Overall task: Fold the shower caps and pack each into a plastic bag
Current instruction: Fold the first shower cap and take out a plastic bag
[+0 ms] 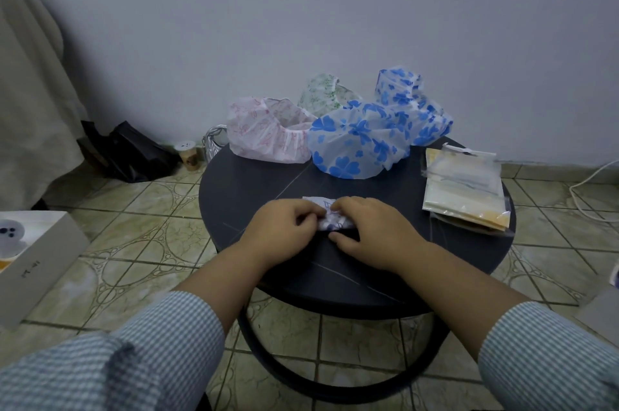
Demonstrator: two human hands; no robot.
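Dark round table [254, 183]: left hand [284, 226] and right hand [371, 226] both pinch small folded shower cap [330, 214] with curled fingers near front-centre. Plastic bags [464, 189] stacked right. No readable writing.

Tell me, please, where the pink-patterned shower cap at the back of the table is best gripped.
Take the pink-patterned shower cap by its gathered elastic rim, which faces right toward the blue cap. Probably come from above, since it sits puffed up on the table.
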